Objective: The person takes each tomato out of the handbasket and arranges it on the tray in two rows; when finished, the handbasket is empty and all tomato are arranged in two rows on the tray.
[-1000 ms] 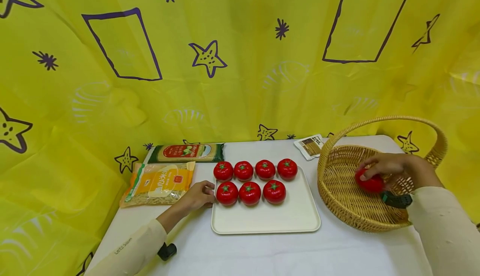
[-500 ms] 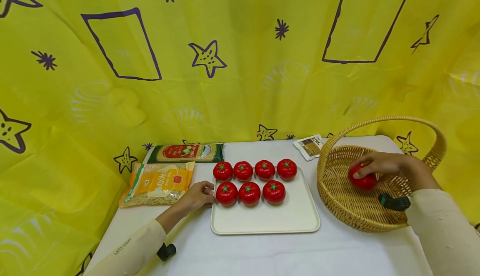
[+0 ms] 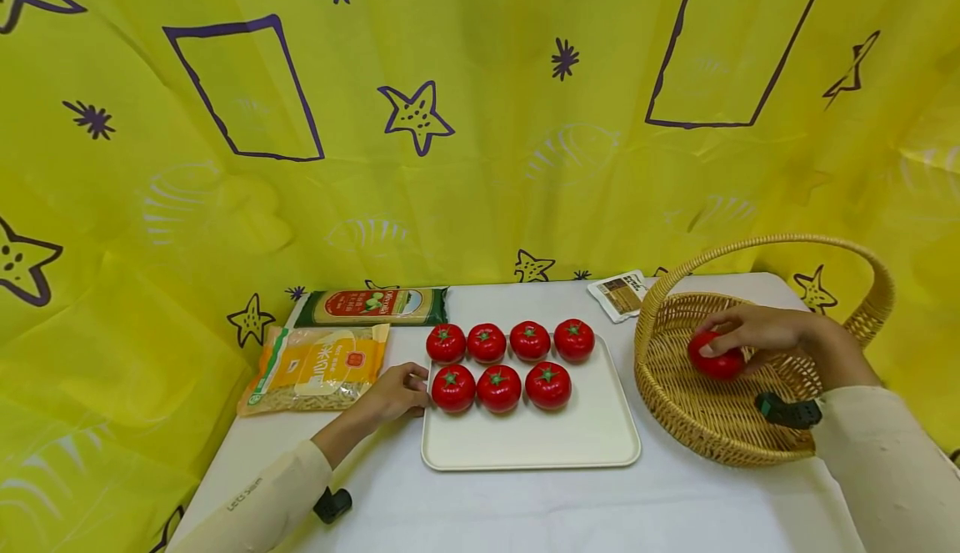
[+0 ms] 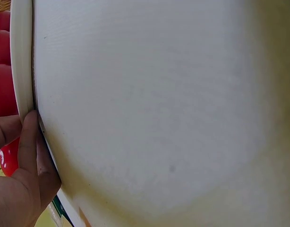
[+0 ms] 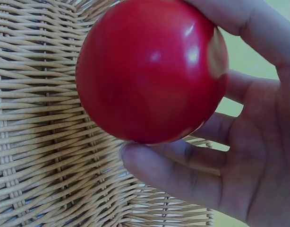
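My right hand [image 3: 776,332] grips a red tomato [image 3: 716,356] inside the wicker basket [image 3: 678,419]. In the right wrist view, fingers and thumb wrap around the smooth tomato [image 5: 152,71], with the woven basket wall [image 5: 36,118] behind it. At the left edge of a cream tray [image 3: 525,444], my left hand [image 3: 396,392] holds the rim. The left wrist view has the tray rim [image 4: 22,56] pinched between thumb and fingers [image 4: 27,146]. Several red tomatoes [image 3: 498,388] with green stem marks stand on the tray in two rows, the front row shorter.
Left of the tray lies an orange and clear food bag [image 3: 322,369], with a green packet [image 3: 372,306] behind it. A small white and brown packet [image 3: 621,295] lies near the basket. The basket's tall handle [image 3: 772,240] arches over its opening. A yellow patterned curtain [image 3: 480,186] hangs behind.
My right hand has shifted left inside the basket, carrying the tomato with it. The left hand, the tray and its tomatoes have stayed in place.
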Demonstrator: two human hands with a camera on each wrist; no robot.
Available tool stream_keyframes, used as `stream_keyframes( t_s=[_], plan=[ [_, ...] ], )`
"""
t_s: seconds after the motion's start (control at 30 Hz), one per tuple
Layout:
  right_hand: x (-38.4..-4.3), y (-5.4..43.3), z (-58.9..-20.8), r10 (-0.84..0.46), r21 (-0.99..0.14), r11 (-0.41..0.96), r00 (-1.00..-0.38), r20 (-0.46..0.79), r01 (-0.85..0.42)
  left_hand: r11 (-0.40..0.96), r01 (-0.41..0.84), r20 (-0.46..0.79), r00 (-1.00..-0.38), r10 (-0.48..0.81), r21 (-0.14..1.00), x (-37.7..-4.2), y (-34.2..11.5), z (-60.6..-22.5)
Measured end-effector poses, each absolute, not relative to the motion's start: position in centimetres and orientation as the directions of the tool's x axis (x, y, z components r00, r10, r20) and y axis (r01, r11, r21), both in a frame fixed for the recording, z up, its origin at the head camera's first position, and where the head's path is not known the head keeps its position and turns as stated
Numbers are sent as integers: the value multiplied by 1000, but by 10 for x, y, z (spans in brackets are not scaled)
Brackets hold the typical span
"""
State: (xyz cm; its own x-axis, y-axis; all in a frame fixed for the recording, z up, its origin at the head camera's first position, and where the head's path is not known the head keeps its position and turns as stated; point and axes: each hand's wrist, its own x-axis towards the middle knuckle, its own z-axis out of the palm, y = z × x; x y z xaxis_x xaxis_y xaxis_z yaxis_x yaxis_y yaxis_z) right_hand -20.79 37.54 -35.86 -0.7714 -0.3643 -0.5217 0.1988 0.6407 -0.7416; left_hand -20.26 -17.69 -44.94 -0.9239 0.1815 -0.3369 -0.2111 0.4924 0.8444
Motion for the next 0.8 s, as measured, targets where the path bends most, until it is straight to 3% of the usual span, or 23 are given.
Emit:
stream_keyframes(
  t_s=[0.8],
  plan=[
    [-196, 367, -350, -493, -807, 584, -750, -441, 91, 497, -210, -338, -924, 181, 842, -203, -177, -450]
  ],
)
